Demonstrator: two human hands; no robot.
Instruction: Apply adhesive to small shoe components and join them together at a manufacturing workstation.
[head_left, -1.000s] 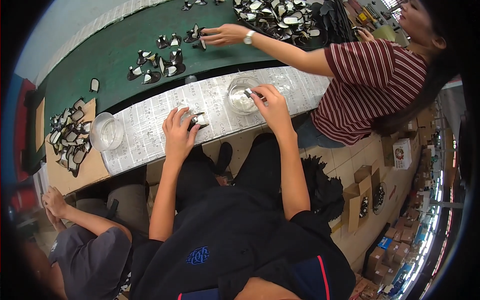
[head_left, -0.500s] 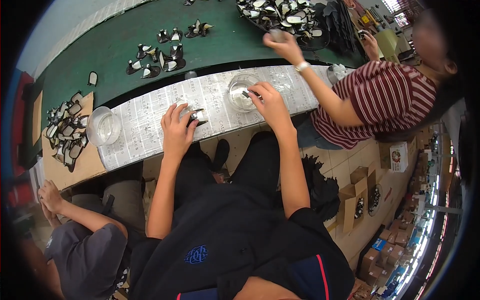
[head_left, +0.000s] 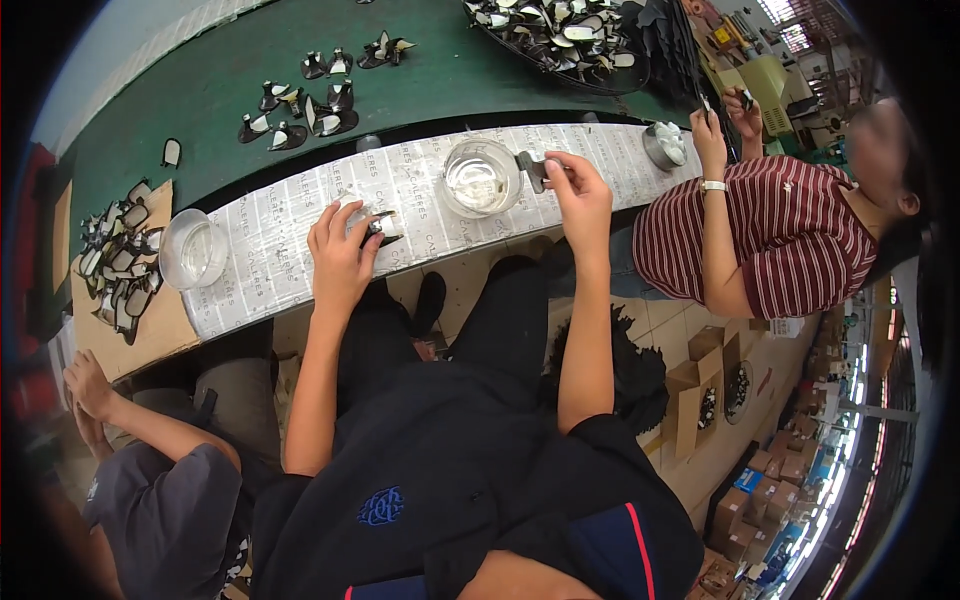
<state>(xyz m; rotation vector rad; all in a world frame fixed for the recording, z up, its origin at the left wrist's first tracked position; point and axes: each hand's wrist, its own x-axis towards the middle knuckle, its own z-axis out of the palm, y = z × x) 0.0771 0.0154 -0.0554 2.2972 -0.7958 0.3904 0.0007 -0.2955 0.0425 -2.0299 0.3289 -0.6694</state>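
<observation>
My left hand rests at the near edge of the bench, its fingers curled over a small black-and-white shoe heel, partly hidden by them. Between the thumb and fingers of my right hand is a small dark flat piece of material. It is held up just right of a clear round bowl with something pale and see-through in the bottom. I cannot tell whether the piece touches the bowl's rim.
Printed silvery paper covers the bench. A second clear tub stands left, beside heels heaped on cardboard. More heels stand on the green table; a large dark tray is piled with them. Co-workers sit on both sides.
My right hand has moved right, away from over the bowl, with the dark piece now showing. The right co-worker's arm has drawn back from the tray. My left hand stays at the heel.
</observation>
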